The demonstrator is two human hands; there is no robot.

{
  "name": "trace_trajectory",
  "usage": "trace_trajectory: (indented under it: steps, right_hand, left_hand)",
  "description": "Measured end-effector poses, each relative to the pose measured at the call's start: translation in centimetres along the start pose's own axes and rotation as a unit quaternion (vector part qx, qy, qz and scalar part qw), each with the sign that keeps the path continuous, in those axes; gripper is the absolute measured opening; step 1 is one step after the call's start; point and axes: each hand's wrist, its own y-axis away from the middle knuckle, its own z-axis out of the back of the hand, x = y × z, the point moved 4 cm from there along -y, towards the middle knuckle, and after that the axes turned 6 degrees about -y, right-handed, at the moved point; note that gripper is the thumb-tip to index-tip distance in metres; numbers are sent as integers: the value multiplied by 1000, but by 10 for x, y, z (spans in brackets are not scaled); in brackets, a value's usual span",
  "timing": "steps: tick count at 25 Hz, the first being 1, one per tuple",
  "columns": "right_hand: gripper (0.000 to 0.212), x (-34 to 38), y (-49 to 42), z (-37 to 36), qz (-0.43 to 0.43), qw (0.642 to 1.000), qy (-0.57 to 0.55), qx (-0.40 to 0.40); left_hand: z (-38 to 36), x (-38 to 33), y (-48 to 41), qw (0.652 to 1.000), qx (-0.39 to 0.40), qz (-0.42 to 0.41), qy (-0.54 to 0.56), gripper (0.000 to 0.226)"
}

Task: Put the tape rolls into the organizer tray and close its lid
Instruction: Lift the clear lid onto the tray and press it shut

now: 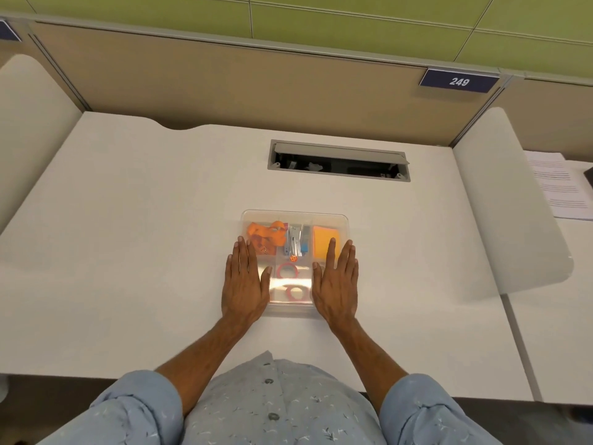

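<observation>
A clear plastic organizer tray [295, 217] sits in the middle of the white desk, with its transparent lid lying flat over it. Through the lid I see two tape rolls with red cores, one tape roll [287, 270] above the other tape roll [297, 293], in the near middle compartment. My left hand [244, 282] lies flat, palm down, on the lid's left side. My right hand [337, 281] lies flat on its right side. Both hands have fingers straight and hold nothing.
Inside the tray are orange scissors [268, 234], a stapler [293, 242] and an orange notepad [324, 242]. An open cable hatch [338, 160] is set in the desk behind the tray. Printed papers [560, 187] lie on the neighbouring desk at right. Partition walls surround the desk.
</observation>
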Motion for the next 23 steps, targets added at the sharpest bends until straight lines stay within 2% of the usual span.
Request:
trace_trajectory:
  steps: [11, 16, 21, 23]
  right_hand:
    - [78, 1, -4, -3, -8, 1000, -3, 29]
    - [71, 1, -11, 10, -8, 1000, -14, 6]
    - [64, 7, -49, 30, 20, 1000, 10, 4]
    - [63, 10, -64, 34, 34, 999, 20, 17]
  left_hand:
    - [-1, 1, -3, 1000, 11, -7, -19, 78]
    - [15, 0, -8, 998, -28, -28, 41, 97]
    - [29, -1, -41, 999, -27, -30, 16, 77]
    - [35, -4, -56, 999, -15, -34, -4, 85]
